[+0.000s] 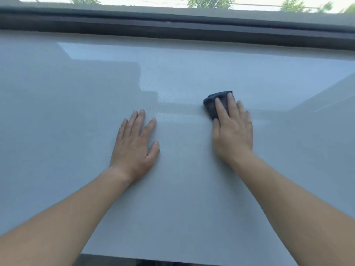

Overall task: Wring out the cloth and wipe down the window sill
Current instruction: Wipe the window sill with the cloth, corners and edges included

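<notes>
We see the pale grey window sill [182, 198] filling nearly the whole view, smooth and glossy, with lighter reflected patches across its far half. Along its far edge runs the dark window frame [172, 25], and above that we catch a thin strip of green trees [211, 1] outside. Two bare forearms reach in from the lower corners. The left hand [134, 143] lies palm down on the sill near the middle, its fingers straight and slightly spread, holding nothing. The right hand [233, 131] is well apart from it, to the right, also flat with fingers extended, and presses down on the cloth [211, 104]. We find this small, dark grey, folded cloth lying on the sill under the right hand's fingers, its far and left edges showing beyond the fingertips. Fine dark specks [167, 96] dot the sill just left of the cloth.
</notes>
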Motion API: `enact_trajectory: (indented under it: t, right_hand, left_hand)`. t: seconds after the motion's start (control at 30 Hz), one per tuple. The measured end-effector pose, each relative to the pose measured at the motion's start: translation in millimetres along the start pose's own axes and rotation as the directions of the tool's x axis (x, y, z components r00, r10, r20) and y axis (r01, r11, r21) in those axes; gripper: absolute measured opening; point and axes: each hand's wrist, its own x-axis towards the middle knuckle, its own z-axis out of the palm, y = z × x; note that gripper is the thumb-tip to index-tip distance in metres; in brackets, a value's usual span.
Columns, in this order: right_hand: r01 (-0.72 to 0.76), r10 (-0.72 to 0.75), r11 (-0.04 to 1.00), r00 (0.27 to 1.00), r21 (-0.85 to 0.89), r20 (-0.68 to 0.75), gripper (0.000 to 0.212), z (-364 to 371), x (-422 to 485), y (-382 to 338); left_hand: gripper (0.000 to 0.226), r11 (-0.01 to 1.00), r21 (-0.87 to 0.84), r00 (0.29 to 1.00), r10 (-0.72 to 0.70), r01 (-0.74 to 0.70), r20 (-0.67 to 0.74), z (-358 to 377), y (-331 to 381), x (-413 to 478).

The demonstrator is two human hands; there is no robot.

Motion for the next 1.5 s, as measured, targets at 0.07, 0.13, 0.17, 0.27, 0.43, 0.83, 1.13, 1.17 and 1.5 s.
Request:
enact_trajectory:
  t: [0.07, 0.13, 0.17, 0.27, 0.43, 0.83, 1.13, 1.17, 1.5]
  right_hand:
    - [-0.058, 0.058, 0.998, 0.998, -0.015, -0.04, 0.059, 2.5, 4.6, -14.8]
    - [0.122, -0.123, 0.992, 0.992, -0.039, -0.019, 0.061, 9.7, -8.1, -29.8]
    - [0.238, -0.237, 0.97, 0.971, -0.048, 0.008, 0.06, 11.1, -14.1, -30.8]
    - [0.343, -0.337, 0.938, 0.937, -0.054, 0.094, 0.055, 2.3, 4.0, -11.9]
    - [-0.088, 0.087, 0.996, 0.995, -0.01, -0.052, 0.057, -4.7, 57.4, -18.1]
    - [-0.168, 0.164, 0.984, 0.984, -0.055, -0.071, 0.056, -9.0, 123.3, -22.9]
    - [0.08, -0.08, 0.992, 0.997, -0.093, 0.009, 0.054, -8.2, 156.6, -32.3]
    - [-0.053, 0.051, 0.997, 0.998, -0.062, -0.033, 0.055, -7.2, 165.2, -39.2]
    - [0.228, -0.231, 0.964, 0.973, -0.141, -0.006, 0.055, 7.7, 183.4, -81.1]
  left_hand:
    - [0.069, 1.0, -0.005, 1.0, 0.001, -0.001, -0.006, 0.3, 0.7, -0.2]
    - [0.068, 1.0, -0.006, 1.0, -0.004, 0.004, -0.018, -0.2, 2.0, -0.6]
    - [0.067, 1.0, -0.002, 0.999, -0.011, 0.011, -0.03, -0.9, 3.1, 0.2]
    - [0.059, 0.999, 0.0, 0.996, -0.05, 0.05, -0.072, -5.9, 5.5, 8.5]
    - [0.058, 0.998, -0.067, 0.994, -0.026, 0.019, -0.104, -15.2, 0.5, 60.4]
    - [0.068, 0.995, 0.095, 0.999, -0.03, 0.027, 0.03, -15.8, -10.4, 143.1]
    - [0.073, 0.997, 0.069, 0.999, -0.034, 0.032, 0.024, -16.6, -9.5, 144.3]
    - [0.073, 0.997, 0.07, 0.999, -0.034, 0.032, 0.025, -17.2, -9.6, 144.7]
    - [0.074, 0.997, 0.079, 1.0, -0.019, 0.018, 0.012, -17.3, -11.4, 146.0]
